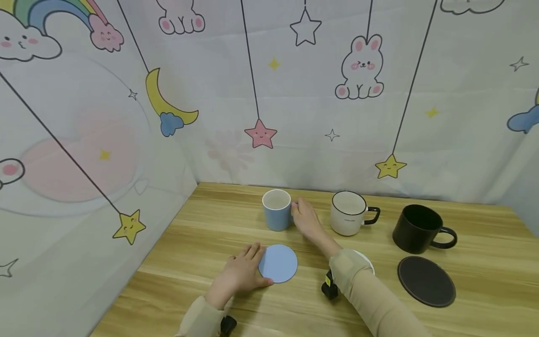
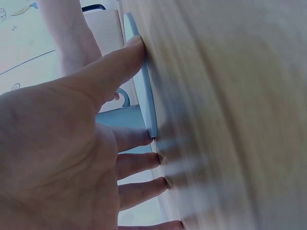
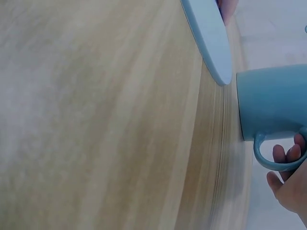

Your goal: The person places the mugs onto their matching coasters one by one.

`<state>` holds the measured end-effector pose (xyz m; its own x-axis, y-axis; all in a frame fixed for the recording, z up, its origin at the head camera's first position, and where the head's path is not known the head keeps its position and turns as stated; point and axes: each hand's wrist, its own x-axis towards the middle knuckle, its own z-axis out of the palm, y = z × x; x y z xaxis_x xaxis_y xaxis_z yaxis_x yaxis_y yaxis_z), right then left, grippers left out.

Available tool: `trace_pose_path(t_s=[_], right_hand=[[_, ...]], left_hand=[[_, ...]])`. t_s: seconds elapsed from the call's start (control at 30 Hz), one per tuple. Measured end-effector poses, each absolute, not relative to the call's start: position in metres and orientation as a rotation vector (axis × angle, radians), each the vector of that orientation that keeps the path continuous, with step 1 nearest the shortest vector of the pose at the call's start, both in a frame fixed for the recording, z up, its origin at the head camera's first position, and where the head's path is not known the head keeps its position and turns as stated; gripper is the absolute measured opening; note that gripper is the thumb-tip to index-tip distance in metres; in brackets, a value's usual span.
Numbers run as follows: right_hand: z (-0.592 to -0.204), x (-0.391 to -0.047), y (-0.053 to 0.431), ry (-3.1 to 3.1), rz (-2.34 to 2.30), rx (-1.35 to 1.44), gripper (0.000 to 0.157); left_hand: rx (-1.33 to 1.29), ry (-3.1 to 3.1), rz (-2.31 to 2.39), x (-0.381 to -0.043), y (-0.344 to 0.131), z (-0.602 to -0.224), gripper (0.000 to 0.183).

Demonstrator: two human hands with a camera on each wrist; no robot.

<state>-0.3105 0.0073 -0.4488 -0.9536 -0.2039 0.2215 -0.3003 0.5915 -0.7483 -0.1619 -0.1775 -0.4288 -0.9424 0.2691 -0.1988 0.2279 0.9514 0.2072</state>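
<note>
A light blue mug stands upright toward the back of the wooden table. My right hand grips its handle from the right, fingers curled through the loop. Nearer to me, in front of the mug, is a round light blue coaster. My left hand holds this coaster by its rim, the thumb at the near edge and the index finger at the left edge. In the left wrist view the other fingers are spread, their tips right at the tabletop.
Right of the blue mug stand a white mug with a black handle and a black mug. A black coaster lies before the black mug. A white coaster is mostly hidden under my right forearm. A printed curtain hangs behind.
</note>
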Motion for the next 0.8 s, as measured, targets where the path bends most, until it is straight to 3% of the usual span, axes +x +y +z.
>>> trace_pose_path(t_s=[0.8], right_hand=[[-0.447, -0.299, -0.002, -2.629, 1.403, 0.429, 0.02]], left_hand=[[0.364, 2.87, 0.277, -0.161, -0.179, -0.429, 0.09]])
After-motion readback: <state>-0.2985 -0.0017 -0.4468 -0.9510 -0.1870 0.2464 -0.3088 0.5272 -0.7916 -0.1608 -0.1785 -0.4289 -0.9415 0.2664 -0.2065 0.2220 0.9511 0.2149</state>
